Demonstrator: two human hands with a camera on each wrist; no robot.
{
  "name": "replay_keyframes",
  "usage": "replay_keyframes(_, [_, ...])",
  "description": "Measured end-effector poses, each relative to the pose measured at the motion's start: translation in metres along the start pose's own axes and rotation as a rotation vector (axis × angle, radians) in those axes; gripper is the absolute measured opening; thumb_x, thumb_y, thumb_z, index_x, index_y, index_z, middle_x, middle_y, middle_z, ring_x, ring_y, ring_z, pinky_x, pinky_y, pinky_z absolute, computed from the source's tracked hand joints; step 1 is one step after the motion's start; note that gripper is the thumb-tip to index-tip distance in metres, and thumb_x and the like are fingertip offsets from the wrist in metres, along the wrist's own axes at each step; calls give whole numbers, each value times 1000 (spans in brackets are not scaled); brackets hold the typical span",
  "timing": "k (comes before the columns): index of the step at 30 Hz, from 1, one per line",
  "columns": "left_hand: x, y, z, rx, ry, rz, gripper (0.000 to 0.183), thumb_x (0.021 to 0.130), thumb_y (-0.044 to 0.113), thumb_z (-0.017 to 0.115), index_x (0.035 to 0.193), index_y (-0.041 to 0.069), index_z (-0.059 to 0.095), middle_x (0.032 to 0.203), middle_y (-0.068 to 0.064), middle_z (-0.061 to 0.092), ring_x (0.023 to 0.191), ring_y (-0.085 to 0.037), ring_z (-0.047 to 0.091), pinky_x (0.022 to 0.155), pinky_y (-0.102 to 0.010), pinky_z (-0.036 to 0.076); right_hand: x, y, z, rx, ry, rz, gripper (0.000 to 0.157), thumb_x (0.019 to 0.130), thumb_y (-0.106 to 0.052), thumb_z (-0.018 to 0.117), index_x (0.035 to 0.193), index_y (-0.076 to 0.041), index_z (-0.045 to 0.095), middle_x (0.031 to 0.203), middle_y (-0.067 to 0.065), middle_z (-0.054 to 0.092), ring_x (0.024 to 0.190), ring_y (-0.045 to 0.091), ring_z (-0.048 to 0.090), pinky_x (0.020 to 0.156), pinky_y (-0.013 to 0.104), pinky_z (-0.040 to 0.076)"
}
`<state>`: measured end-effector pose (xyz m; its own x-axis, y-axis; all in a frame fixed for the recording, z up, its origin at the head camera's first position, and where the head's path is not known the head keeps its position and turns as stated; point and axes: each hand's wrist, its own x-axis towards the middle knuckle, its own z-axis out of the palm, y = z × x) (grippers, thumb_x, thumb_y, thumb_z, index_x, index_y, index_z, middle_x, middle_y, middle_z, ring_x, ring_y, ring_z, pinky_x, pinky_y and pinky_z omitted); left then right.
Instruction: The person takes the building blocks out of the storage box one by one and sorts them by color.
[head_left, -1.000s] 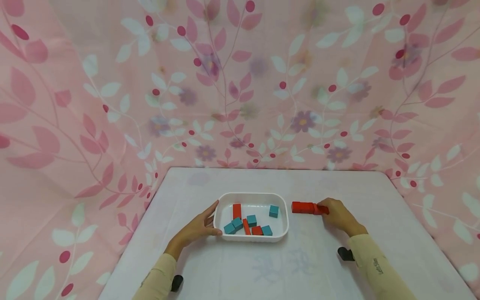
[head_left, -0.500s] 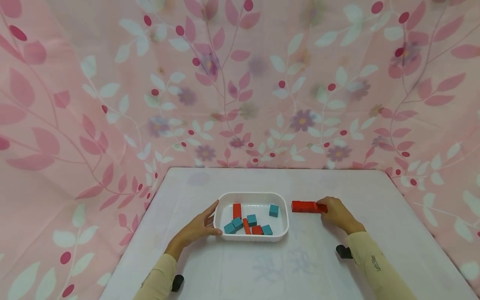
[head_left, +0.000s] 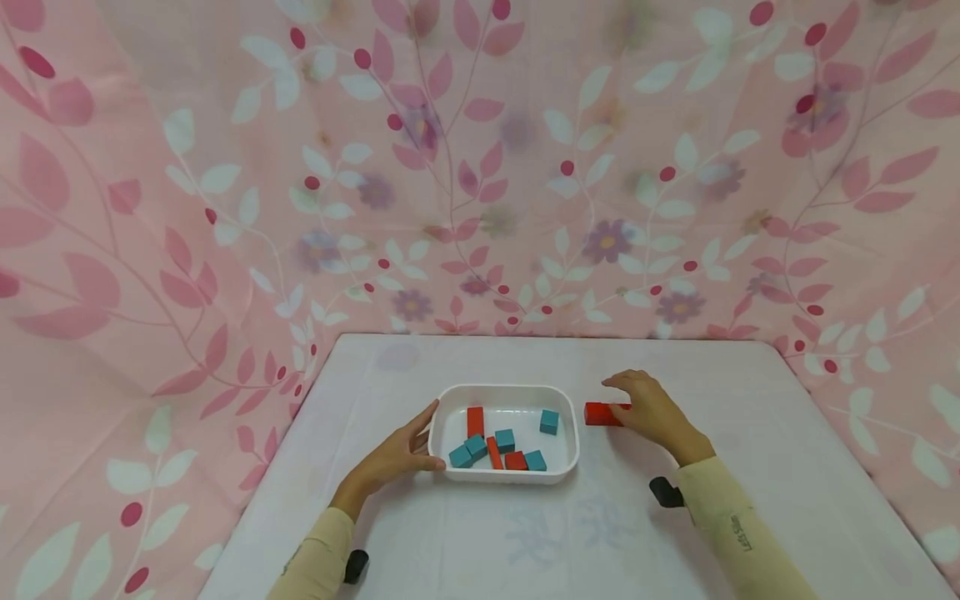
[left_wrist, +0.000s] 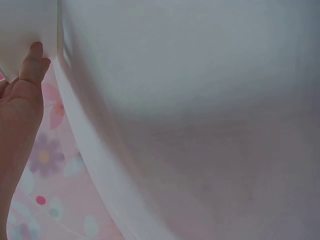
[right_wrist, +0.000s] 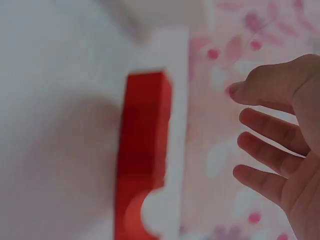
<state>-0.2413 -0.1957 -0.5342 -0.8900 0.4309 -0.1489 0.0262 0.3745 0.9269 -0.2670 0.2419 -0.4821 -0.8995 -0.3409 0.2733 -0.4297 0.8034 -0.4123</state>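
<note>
In the head view my left hand (head_left: 397, 454) holds the left end of a white tray (head_left: 504, 477), thumb at the near corner and fingers along the left wall. The left wrist view shows the thumb against the tray's side (left_wrist: 25, 25). Inside the tray lie several teal cubes (head_left: 549, 422) and red blocks (head_left: 476, 422). To its right a row of red blocks (head_left: 602, 413) lies on the table, partly hidden by my right hand (head_left: 654, 408). That hand hovers beside them, fingers apart. An arch-shaped red block (right_wrist: 132, 220) forms the near end in the right wrist view.
A white cloth covers the table (head_left: 525, 533). Pink flowered fabric (head_left: 480, 167) hangs behind it and along the sides. A black piece (head_left: 666, 492) sits under the right sleeve, another black piece (head_left: 356, 567) under the left.
My right hand has let go of the red block at the row's right end, lifted and moved left over the row, fingers spreading. The left hand and tray have stayed put.
</note>
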Motion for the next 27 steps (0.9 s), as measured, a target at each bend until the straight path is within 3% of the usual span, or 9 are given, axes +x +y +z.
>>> replay_keyframes(3, [-2,0,0,1,1,-7,96,67,27,75,138,40,12,144,9,14,127,-21,27,91,-42,37,7,-31,8,32,-31,-26,35,73,-18,69,108,-15,61,107,-1,56,104,19,47,88,42,41])
replay_keyframes(8, [-2,0,-2,2,8,-2,96,67,25,75,138,38,12,144,8,14,126,-21,28,91,-41,38,15,-76,35,94,-232,-123,36,76,-29,67,110,-19,61,107,-4,58,101,16,50,83,35,46])
replay_keyframes(12, [1,-2,-1,-17,-3,21,96,68,24,75,139,36,12,144,7,14,126,-20,28,91,-41,38,19,-97,53,124,-315,-160,34,76,-28,67,109,-19,62,104,-4,58,97,15,51,79,31,48])
replay_keyframes(20, [2,-4,1,-39,3,-5,95,67,25,75,137,41,13,144,9,14,126,-18,28,91,-40,38,22,-108,68,189,-425,-121,35,72,-23,71,106,-18,64,101,-5,60,95,16,52,77,31,49])
replay_keyframes(27, [3,-5,-1,-40,0,0,96,67,25,75,138,38,12,144,7,14,126,-19,28,90,-41,39,21,-107,76,179,-438,-164,39,66,-35,74,100,-18,67,94,-7,62,92,16,54,72,24,49])
